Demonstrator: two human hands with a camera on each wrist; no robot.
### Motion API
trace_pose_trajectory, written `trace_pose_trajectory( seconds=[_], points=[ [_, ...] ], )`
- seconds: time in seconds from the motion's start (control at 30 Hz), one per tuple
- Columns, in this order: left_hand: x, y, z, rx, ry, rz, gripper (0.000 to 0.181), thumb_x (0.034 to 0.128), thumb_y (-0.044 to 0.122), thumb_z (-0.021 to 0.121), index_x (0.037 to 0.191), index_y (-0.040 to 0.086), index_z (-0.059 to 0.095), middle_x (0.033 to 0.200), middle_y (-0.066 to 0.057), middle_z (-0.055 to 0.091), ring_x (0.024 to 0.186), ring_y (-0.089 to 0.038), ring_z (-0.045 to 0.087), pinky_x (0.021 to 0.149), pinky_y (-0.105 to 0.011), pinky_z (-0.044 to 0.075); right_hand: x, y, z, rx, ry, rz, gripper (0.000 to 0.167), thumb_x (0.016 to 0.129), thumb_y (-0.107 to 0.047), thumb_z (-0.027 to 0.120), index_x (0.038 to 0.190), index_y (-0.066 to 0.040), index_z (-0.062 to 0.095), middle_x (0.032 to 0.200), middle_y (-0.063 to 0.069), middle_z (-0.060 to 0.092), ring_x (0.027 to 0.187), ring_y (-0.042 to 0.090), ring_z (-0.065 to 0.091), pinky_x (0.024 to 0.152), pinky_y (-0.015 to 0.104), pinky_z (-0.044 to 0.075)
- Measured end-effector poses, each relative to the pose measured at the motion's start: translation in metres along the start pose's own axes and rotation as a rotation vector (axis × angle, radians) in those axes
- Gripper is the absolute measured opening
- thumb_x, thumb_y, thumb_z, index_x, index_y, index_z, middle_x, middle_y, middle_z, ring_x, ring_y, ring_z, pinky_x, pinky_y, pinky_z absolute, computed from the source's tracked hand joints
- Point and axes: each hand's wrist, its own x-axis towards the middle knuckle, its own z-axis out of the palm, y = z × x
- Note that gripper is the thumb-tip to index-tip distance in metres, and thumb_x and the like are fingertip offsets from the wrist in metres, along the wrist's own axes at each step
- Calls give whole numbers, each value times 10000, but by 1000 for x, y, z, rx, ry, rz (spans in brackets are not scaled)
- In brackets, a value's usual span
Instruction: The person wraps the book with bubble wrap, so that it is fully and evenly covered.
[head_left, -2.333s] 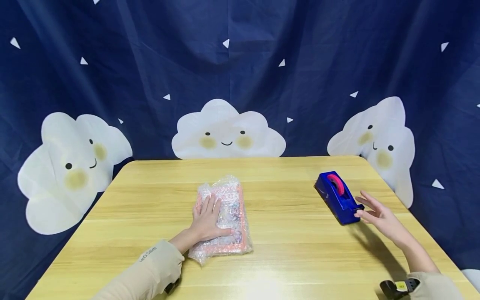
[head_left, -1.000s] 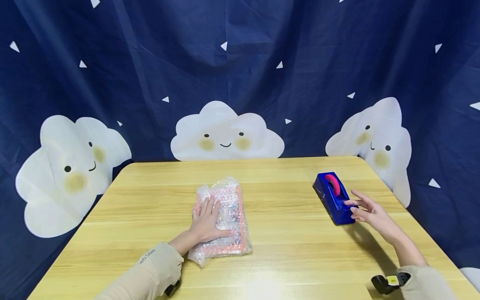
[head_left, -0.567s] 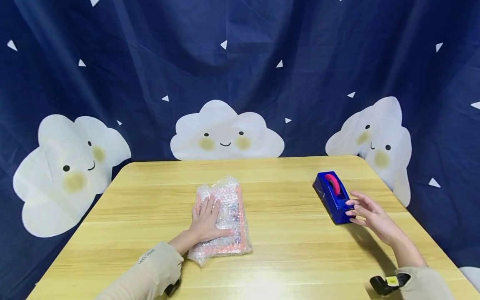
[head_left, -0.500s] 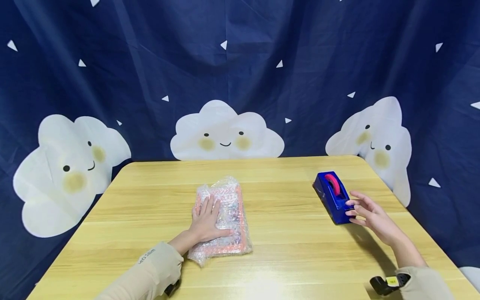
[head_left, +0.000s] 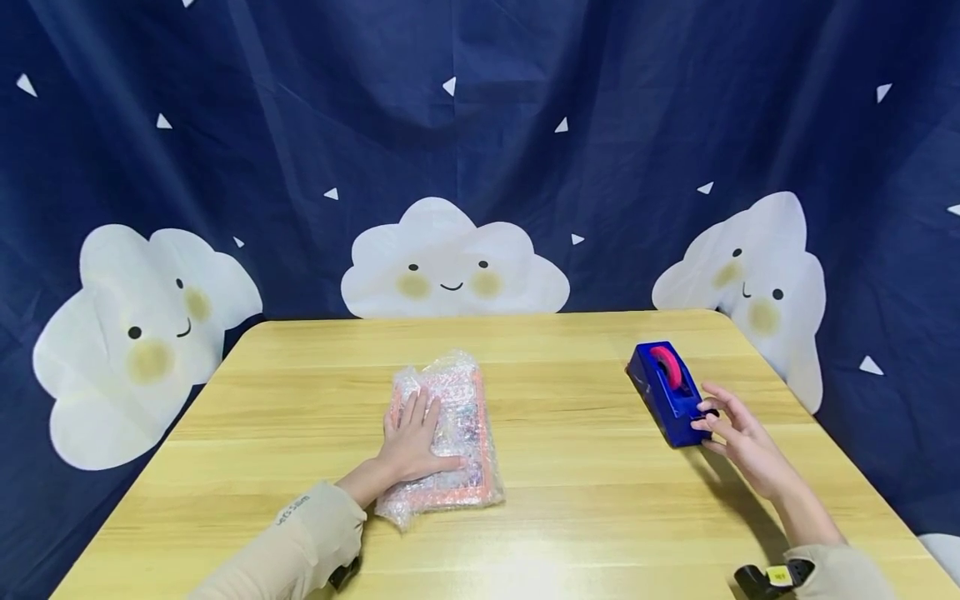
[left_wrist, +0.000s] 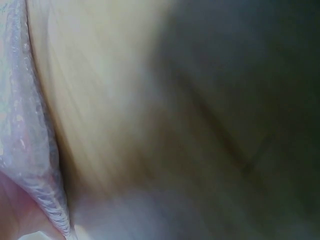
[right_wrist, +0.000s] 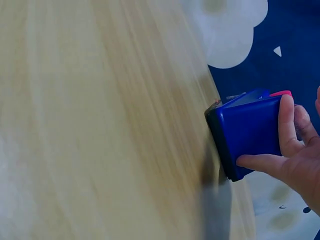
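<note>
A flat, orange-edged item in bubble wrap [head_left: 461, 417] lies on the table, left of the middle in the head view. My left hand [head_left: 408, 446] rests flat on it, fingers spread and thumb out to the right. A blue tape dispenser [head_left: 663, 400] with a pink tape core [head_left: 667, 367] stands at the right. My right hand [head_left: 746, 442] is at its near, cutter end with fingers apart. In the right wrist view, one fingertip [right_wrist: 245, 161] touches the dispenser's front face and another reaches its top edge. Any tape end there is too small to make out.
The pale wooden table [head_left: 555, 517] has rounded far corners. A dark blue curtain [head_left: 510, 150] with white clouds hangs close behind and beside it. A small black device [head_left: 772, 579] is strapped at the right wrist.
My right hand has shifted left and closer over the dispenser's cutter end, its fingertips moving about there. The left hand and the wrapped item keep their place.
</note>
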Motion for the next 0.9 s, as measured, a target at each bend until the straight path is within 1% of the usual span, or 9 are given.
trace_pose_trajectory(
  seconds=[0.07, 0.17, 0.27, 0.4, 0.47, 0.63, 0.73, 0.83, 0.9],
  points=[
    [0, 0, 0, -15, 14, 19, 1162, 643, 781, 525, 1429, -14, 210, 1505, -225, 51, 1381, -363, 10, 1003, -670, 14, 0, 0, 0, 54, -9, -22, 424, 976, -1, 305, 1299, -259, 398, 1057, -42, 412, 962, 62, 586, 767, 239, 487],
    [0, 0, -1, -10, 22, 24, 1162, 643, 782, 526, 1428, -16, 214, 1504, -228, 57, 1382, -361, 9, 1004, -667, 17, 1, 1, 0, 118, -19, -50, 421, 976, 9, 284, 1301, -233, 399, 1026, -38, 414, 983, 81, 596, 779, 255, 489],
    [2, 0, -2, 18, 1, 3, 1134, 652, 732, 573, 1436, 1, 206, 1509, -215, 45, 1384, -353, 4, 1014, -655, 22, 0, 1, 1, 149, -14, -63, 414, 977, 6, 280, 1310, -217, 386, 1004, -45, 438, 985, 91, 602, 773, 253, 489],
    [3, 0, -1, 41, -35, -17, 1119, 662, 699, 595, 1444, 11, 187, 1512, -205, 25, 1384, -352, -1, 1018, -651, 27, -2, 2, 3, 188, 26, -79, 403, 976, 3, 281, 1302, -207, 391, 984, -47, 487, 964, 99, 617, 751, 256, 491],
    [3, 0, -1, 47, -42, -22, 1118, 663, 699, 593, 1446, 17, 181, 1514, -199, 18, 1385, -348, -5, 1019, -649, 28, -2, 2, 5, 194, 59, -89, 395, 975, 3, 282, 1288, -204, 406, 959, -40, 507, 951, 98, 626, 738, 257, 492],
    [1, 0, -1, 42, -29, -23, 1117, 661, 701, 594, 1449, 26, 182, 1515, -193, 15, 1386, -344, -12, 1016, -654, 35, -1, 2, 10, 204, 148, -94, 374, 969, 8, 304, 1252, -195, 440, 875, -36, 543, 919, 111, 647, 702, 261, 488],
    [1, 1, -1, 36, -29, -22, 1121, 657, 702, 597, 1449, 27, 181, 1515, -194, 11, 1386, -345, -17, 1014, -658, 34, -2, 0, 11, 244, 194, -72, 360, 968, 0, 318, 1220, -201, 478, 821, -35, 604, 894, 132, 660, 689, 271, 499],
    [2, 0, 0, 30, -30, -18, 1124, 654, 702, 600, 1448, 25, 183, 1515, -197, 14, 1385, -350, -14, 1010, -662, 34, -5, 3, 6, 298, 253, -43, 330, 960, -10, 364, 1192, -196, 508, 766, -1, 637, 836, 156, 674, 683, 289, 528],
    [2, -1, 0, 28, -31, -15, 1128, 653, 706, 596, 1449, 26, 177, 1515, -195, 9, 1385, -350, -12, 1010, -661, 35, -6, 9, -1, 279, 303, -9, 304, 945, -37, 430, 1183, -205, 516, 765, -5, 633, 786, 149, 675, 686, 283, 538]
  ],
)
